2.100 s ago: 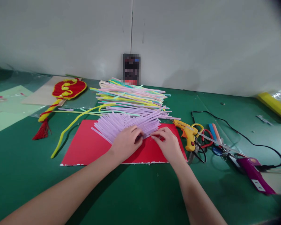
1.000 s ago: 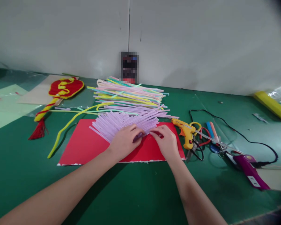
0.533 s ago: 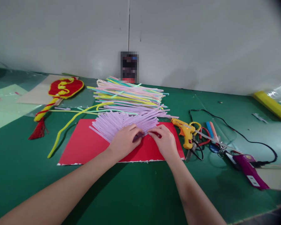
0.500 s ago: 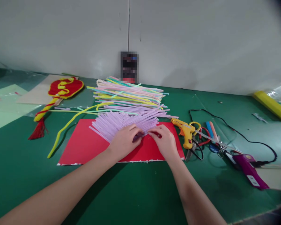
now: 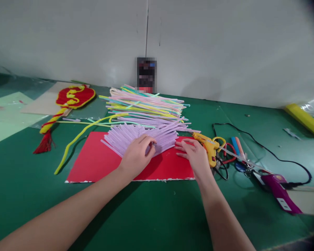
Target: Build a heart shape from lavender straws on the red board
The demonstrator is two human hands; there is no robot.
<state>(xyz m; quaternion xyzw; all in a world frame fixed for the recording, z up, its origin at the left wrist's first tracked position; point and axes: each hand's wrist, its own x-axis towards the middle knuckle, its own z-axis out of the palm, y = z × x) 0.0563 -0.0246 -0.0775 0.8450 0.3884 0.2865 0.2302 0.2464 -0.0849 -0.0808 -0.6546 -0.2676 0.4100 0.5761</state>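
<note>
Lavender pipe cleaners (image 5: 163,137) lie in a fan-shaped layer on a red board (image 5: 90,157) with a ragged white front edge. My left hand (image 5: 138,153) rests over the lower middle of this fan, its fingers curled in and closed. Whatever is between those fingertips is hidden by the hand. To the right, my right hand (image 5: 196,155) hovers by the fan's right edge over the board. Its fingers are stretched out and apart, with nothing in them. Just beyond that hand lies a yellow glue gun (image 5: 208,144).
Behind the board is a pile of multicoloured pipe cleaners (image 5: 146,104). A red and yellow fan ornament (image 5: 74,96) with a tassel lies left. Scissors (image 5: 229,153), a purple device (image 5: 279,191) and a black cord (image 5: 272,151) lie right. A white wall closes the back.
My right hand has moved right, away from the lavender pipe cleaners and my left hand, and its pinched fingers have spread. My left hand stays nearly in place.
</note>
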